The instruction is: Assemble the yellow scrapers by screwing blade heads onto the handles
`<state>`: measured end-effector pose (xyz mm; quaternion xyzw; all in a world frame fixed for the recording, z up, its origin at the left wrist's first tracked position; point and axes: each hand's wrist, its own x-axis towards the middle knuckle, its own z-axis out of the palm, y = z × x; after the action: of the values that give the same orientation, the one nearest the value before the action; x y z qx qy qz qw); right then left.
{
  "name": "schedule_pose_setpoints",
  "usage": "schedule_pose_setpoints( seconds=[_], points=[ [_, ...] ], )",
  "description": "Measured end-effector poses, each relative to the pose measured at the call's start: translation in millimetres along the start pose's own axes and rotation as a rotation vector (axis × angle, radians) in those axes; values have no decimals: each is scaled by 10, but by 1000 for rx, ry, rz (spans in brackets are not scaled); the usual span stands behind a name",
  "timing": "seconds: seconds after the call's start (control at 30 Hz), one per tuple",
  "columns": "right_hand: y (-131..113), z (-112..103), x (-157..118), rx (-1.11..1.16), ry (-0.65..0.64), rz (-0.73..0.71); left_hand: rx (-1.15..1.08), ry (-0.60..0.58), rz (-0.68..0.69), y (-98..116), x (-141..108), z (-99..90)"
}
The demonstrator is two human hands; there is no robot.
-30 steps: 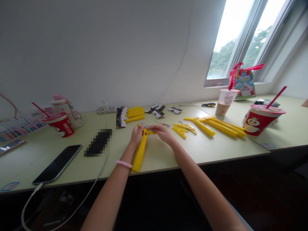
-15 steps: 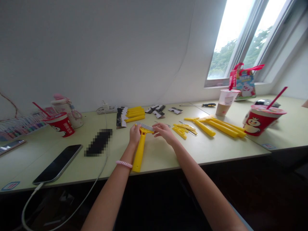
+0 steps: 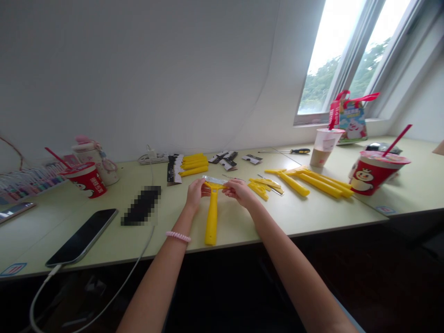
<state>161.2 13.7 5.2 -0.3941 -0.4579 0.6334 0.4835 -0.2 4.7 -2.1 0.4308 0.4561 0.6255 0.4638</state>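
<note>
A yellow scraper (image 3: 212,217) with a long handle points toward me over the front of the table, and a shiny metal blade (image 3: 214,180) runs across its head. My left hand (image 3: 195,192) pinches the left end of the head. At the right end, my right hand (image 3: 240,192) grips it with thumb and fingers. Just beyond my right hand lie small yellow plastic pieces (image 3: 258,190) with loose metal blades among them. Farther right rest several yellow scraper handles (image 3: 294,184).
Behind are yellow handles with black cards (image 3: 194,165), loose black-and-white cards (image 3: 227,159) and a screwdriver (image 3: 300,151). Red cups (image 3: 373,173) and a clear cup (image 3: 322,150) stand right. At left are a phone (image 3: 83,236) on a white cable and another red cup (image 3: 86,180).
The scraper's handle has swung right and now points straight toward me. My right hand has closed on the right end of the head; my left hand keeps its hold.
</note>
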Motion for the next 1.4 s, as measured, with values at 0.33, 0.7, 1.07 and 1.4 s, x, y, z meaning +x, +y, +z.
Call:
schedule_pose_setpoints(
  seconds=[0.33, 0.7, 1.07, 1.4],
  points=[
    [32, -3, 20, 39, -84, 138, 52, 112, 19, -35, 15, -18],
    [18, 19, -6, 79, -40, 77, 56, 91, 21, -67, 41, -19],
    [-12, 55, -22, 89, 54, 30, 65, 59, 27, -40, 5, -6],
    [29, 14, 18, 8, 73, 8, 33, 11, -18, 39, -47, 8]
  ],
)
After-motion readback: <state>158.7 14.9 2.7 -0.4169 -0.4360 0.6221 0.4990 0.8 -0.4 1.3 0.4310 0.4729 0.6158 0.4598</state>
